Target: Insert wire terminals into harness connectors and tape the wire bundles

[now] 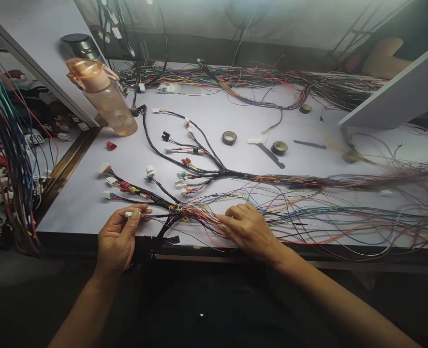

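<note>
Between the thumb and fingers of my left hand [117, 237] is a small white connector [128, 214] on a short dark branch of the wiring harness [175, 210]. My right hand [248, 229] is closed at the loose wires [202, 212] just right of the harness's taped junction; its fingertips pinch some of them. Other branches fan out leftward, ending in white and red connectors [125, 186]. Behind lies a second harness [223, 171], wrapped in black tape, with several connectors at its left ends.
A water bottle [107, 101] stands at the back left. Tape rolls [229, 138] and dark flat blades [272, 155] lie mid-table. Wire bundles [199, 77] run along the back. More wires hang [7, 145] at the left, and a white panel [395, 92] slants at the right.
</note>
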Tool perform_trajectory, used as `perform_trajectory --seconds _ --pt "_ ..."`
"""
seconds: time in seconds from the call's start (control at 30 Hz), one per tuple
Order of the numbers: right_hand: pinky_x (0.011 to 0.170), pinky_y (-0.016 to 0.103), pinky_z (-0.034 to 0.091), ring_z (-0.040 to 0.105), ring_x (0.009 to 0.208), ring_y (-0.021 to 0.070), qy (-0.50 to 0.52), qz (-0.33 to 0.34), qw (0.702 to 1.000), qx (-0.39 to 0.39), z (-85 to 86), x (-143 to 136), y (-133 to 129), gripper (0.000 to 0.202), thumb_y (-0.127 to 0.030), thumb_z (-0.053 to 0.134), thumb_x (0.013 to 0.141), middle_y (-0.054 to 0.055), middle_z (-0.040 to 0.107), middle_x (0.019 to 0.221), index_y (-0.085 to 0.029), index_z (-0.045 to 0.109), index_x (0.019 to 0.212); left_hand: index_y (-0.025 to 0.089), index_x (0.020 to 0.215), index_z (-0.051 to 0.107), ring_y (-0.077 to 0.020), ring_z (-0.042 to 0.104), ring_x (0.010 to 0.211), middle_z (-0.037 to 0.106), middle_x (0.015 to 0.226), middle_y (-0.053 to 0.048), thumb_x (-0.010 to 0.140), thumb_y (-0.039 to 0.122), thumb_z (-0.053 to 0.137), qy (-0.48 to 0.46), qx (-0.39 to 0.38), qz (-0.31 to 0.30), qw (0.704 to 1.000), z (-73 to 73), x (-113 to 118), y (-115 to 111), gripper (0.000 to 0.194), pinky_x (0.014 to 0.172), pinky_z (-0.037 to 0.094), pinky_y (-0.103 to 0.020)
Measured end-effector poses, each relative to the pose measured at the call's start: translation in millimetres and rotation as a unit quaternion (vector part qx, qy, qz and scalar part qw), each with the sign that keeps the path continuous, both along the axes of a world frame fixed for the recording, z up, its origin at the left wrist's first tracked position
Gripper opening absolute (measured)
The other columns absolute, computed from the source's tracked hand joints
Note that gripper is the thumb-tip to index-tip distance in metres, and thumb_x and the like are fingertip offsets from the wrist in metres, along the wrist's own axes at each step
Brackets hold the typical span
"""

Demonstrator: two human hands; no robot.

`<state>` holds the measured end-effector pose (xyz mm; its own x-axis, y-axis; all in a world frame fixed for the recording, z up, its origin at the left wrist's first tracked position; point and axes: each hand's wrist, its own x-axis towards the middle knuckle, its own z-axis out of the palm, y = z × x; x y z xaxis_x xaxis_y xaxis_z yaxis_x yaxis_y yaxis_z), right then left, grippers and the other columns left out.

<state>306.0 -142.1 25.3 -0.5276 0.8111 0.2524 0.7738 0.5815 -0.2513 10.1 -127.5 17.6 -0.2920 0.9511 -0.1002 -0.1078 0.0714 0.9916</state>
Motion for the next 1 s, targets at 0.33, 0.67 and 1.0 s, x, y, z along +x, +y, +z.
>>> perform_trajectory --seconds 0.33,0.67,1.0 --pt "0.071 0.029 0.043 0.058 0.079 0.0167 0.063 -0.06 0.996 -0.011 -4.7 0.6 -10.1 0.027 -0.026 0.044 0.099 0.007 0.067 0.091 -0.016 0.064 0.113 0.02 0.087 0.068 -0.0145 0.063 0.09 0.069 0.098 -0.003 0.079 0.028 0.071 -0.001 0.014 -0.021 1.0 -4.9 -3.8 0.2 0.011 0.085 0.048 -0.025" --pt "0.052 0.029 0.033 0.059 0.066 0.0152 -0.096 -0.153 0.983 -0.025 2.3 -6.8 2.7 0.026 -0.027 0.046 0.097 0.007 0.067 0.092 -0.018 0.063 0.113 0.02 0.085 0.068 -0.0147 0.064 0.086 0.069 0.097 -0.003 0.079 0.028 0.072 -0.001 0.016 -0.018 1.0 -5.7 -5.1 -1.5 0.01 0.084 0.05 -0.026" --pt "0.073 0.032 0.035 0.051 0.083 0.019 -0.039 -0.123 0.992 0.018 2.1 -0.8 -1.6 0.02 -0.025 0.051 0.095 0.005 0.067 0.097 -0.02 0.07 0.094 0.018 0.087 0.069 -0.0147 0.064 0.087 0.07 0.096 -0.004 0.079 0.027 0.072 0.002 0.023 -0.013 1.0 -7.1 -3.8 -0.5 0.012 0.081 0.05 -0.025"
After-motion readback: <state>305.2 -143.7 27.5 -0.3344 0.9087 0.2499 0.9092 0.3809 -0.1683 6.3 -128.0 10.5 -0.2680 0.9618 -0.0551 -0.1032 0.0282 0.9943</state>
